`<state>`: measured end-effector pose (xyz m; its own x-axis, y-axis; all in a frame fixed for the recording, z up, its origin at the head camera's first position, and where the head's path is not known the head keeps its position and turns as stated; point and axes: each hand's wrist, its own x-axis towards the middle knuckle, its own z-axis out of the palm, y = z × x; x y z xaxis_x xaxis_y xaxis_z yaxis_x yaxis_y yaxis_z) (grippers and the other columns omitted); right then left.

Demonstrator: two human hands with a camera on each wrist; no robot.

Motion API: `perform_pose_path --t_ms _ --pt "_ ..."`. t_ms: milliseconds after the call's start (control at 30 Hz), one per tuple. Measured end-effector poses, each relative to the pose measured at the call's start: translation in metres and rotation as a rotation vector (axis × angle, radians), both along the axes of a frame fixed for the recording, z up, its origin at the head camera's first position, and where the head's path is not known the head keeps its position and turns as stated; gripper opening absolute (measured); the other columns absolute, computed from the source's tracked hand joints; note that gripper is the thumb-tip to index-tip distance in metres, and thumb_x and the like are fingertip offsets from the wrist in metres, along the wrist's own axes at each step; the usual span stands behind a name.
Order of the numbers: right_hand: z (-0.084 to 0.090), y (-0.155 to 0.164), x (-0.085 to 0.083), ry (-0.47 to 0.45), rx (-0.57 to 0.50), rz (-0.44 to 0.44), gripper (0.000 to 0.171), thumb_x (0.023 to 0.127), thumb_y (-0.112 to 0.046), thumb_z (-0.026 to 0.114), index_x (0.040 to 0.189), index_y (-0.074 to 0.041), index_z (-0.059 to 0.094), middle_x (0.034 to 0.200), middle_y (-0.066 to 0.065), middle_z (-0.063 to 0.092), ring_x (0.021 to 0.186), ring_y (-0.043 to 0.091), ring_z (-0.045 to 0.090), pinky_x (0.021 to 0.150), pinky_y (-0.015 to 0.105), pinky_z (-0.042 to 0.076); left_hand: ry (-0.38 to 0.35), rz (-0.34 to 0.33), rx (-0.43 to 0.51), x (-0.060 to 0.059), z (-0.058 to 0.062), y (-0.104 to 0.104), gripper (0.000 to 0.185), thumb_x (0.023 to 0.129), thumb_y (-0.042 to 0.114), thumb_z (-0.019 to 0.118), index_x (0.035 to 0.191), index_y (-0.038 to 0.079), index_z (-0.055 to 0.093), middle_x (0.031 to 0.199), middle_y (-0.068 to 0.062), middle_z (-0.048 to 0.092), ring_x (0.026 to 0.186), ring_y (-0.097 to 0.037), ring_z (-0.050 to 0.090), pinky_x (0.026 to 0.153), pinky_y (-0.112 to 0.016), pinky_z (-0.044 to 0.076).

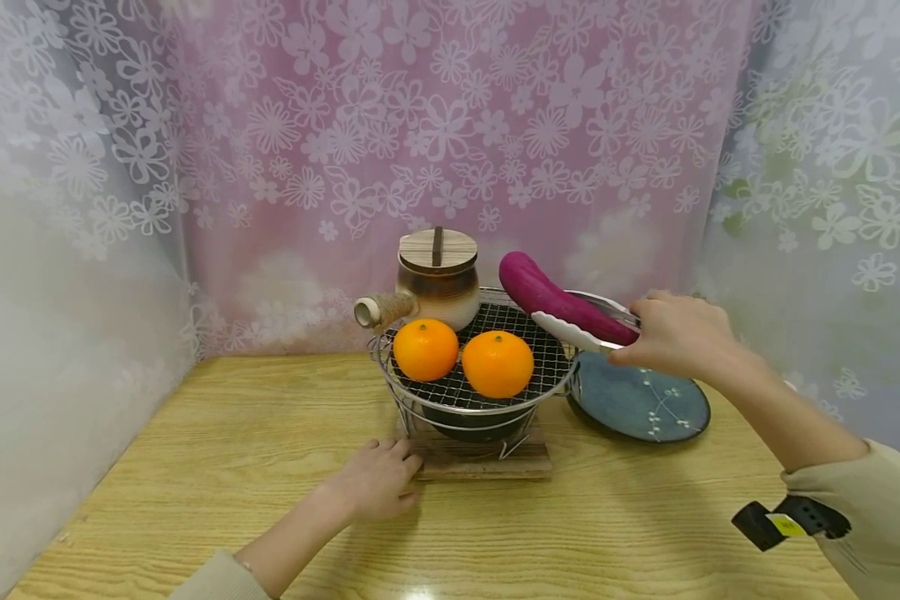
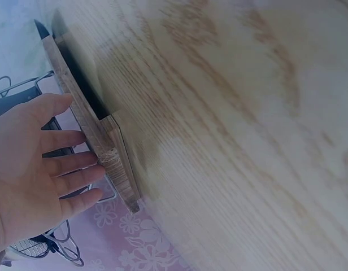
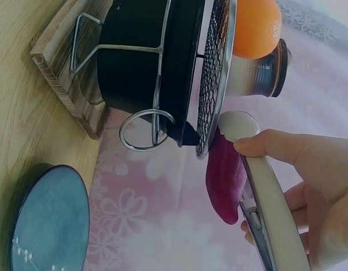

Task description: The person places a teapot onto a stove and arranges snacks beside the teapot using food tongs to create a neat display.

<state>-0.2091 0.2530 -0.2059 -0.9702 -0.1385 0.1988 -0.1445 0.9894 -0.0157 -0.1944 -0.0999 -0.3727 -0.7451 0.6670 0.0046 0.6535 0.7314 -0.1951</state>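
My right hand (image 1: 675,333) grips white tongs (image 1: 577,333) that clamp a purple sweet potato (image 1: 551,298), held tilted over the right rim of a round wire grill (image 1: 495,367). In the right wrist view the tongs (image 3: 270,192) squeeze the sweet potato (image 3: 225,178) just beside the grill (image 3: 216,73). Two oranges (image 1: 425,348) (image 1: 497,362) and a brown clay pot (image 1: 435,283) with a wooden lid sit on the mesh. My left hand (image 1: 378,479) lies flat with straight fingers against the wooden base (image 1: 487,462) under the grill; the left hand (image 2: 33,164) touches the board's edge (image 2: 100,147).
A blue-grey plate (image 1: 641,400) lies on the wooden table (image 1: 270,433) to the right of the grill, under my right hand. A black bowl (image 3: 140,53) hangs in the grill's wire stand. Floral curtains close off the back and both sides.
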Motion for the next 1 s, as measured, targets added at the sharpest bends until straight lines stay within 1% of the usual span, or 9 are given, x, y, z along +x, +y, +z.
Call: perform_pose_path --t_ms 100,333,533,733,1000 --pt "-0.001 -0.002 -0.002 0.002 -0.006 -0.001 0.042 0.065 -0.048 0.07 0.083 -0.012 0.06 0.079 0.003 0.054 0.066 0.024 0.05 0.05 0.039 0.037 0.002 -0.001 -0.002 0.0 0.0 0.0 0.045 0.087 0.041 0.059 0.118 0.008 0.059 0.122 -0.014 0.053 0.112 -0.03 0.051 0.09 -0.042 0.042" --pt "0.0 -0.006 -0.004 0.005 -0.014 0.023 0.038 0.066 -0.047 0.071 0.077 -0.014 0.058 0.074 0.002 0.053 0.063 0.022 0.048 0.048 0.036 0.035 -0.003 0.003 -0.006 0.0 -0.001 0.001 0.046 0.087 0.043 0.059 0.118 0.008 0.059 0.122 -0.014 0.053 0.112 -0.029 0.051 0.09 -0.042 0.042" --pt "0.001 -0.011 -0.005 -0.004 -0.009 0.036 0.039 0.066 -0.049 0.071 0.077 -0.013 0.057 0.073 0.001 0.052 0.063 0.022 0.047 0.049 0.036 0.035 -0.011 0.006 -0.009 0.0 0.0 0.001 0.048 0.087 0.043 0.059 0.119 0.008 0.058 0.124 -0.015 0.052 0.114 -0.03 0.05 0.092 -0.043 0.041" --pt "0.003 -0.015 -0.005 -0.014 -0.013 0.043 0.041 0.065 -0.051 0.072 0.074 -0.014 0.056 0.068 0.001 0.05 0.061 0.021 0.046 0.048 0.035 0.034 -0.018 0.009 -0.01 0.001 0.0 0.001 0.049 0.087 0.043 0.058 0.121 0.008 0.058 0.125 -0.015 0.052 0.115 -0.03 0.049 0.093 -0.043 0.041" --pt "0.004 -0.022 -0.004 -0.023 -0.011 0.051 0.038 0.066 -0.048 0.071 0.07 -0.014 0.053 0.063 0.0 0.048 0.058 0.02 0.043 0.046 0.033 0.032 -0.004 -0.003 -0.013 0.0 0.0 0.0 0.048 0.088 0.043 0.058 0.12 0.008 0.058 0.124 -0.014 0.052 0.114 -0.03 0.049 0.091 -0.043 0.041"
